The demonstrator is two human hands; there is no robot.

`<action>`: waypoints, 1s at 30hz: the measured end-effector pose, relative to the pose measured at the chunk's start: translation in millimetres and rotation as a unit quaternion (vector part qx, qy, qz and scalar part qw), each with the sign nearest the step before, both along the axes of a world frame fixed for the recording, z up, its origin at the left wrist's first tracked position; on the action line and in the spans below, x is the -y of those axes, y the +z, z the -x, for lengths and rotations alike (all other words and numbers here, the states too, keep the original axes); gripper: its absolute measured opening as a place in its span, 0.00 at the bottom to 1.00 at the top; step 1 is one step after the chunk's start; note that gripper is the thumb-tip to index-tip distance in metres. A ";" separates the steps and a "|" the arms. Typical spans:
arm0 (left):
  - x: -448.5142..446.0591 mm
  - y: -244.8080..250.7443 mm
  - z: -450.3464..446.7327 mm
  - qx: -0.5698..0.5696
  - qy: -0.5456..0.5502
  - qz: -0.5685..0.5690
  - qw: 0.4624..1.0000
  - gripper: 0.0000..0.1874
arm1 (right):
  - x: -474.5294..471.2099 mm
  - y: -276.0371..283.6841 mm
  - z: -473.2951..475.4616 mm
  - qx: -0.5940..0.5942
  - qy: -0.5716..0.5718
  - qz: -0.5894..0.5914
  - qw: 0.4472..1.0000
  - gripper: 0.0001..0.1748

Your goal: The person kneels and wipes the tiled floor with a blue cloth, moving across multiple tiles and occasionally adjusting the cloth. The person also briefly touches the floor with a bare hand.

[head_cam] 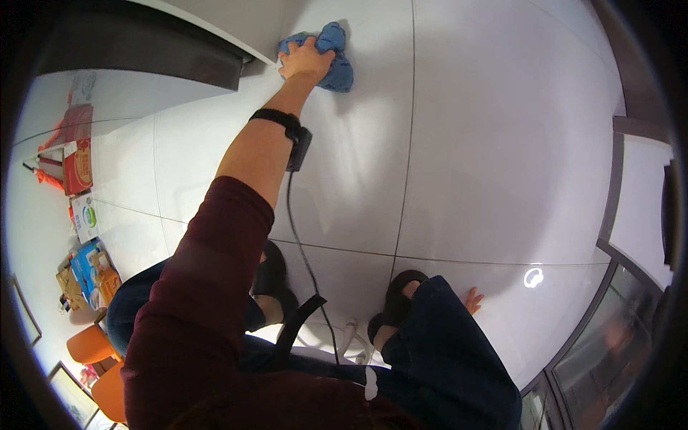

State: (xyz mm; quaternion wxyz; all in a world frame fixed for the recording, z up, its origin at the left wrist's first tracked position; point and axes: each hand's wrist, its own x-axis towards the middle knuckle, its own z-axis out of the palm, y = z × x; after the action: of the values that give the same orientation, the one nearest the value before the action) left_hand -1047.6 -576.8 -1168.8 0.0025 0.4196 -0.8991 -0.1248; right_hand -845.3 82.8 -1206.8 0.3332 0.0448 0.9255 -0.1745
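Note:
My left hand [305,58] is stretched far forward, palm down, its fingers spread and curled into a bunched blue cloth [337,72] on the white tiled floor [462,161]. The cloth bulges out on both sides of the hand, beside the corner of a pale cabinet [236,21]. A black strap with a small box [300,148] and a cable sits on my left forearm. Only the fingers of my right hand [473,301] show, low at the right beyond my trouser leg; they look apart, with nothing seen in them. The palm is hidden.
The cabinet's dark base [145,48] juts in at upper left. Cartons [78,166] and orange chairs [92,344] line the left side. My dark shoes [400,295] stand on the floor, with the black cable [301,247] running between them. Dark-framed glass panels [607,322] are at lower right.

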 end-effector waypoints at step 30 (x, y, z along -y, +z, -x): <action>7.2 -21.3 -100.3 0.020 0.087 0.019 0.996 0.33 | -13.7 -14.7 -4.8 0.008 -0.001 -0.008 1.000 0.49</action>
State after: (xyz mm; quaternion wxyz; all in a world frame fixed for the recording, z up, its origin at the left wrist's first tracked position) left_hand -947.3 -584.1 -1190.1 0.0036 0.4988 -0.8611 -0.0985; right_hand -840.5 96.4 -1221.6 0.3401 0.0496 0.9241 -0.1670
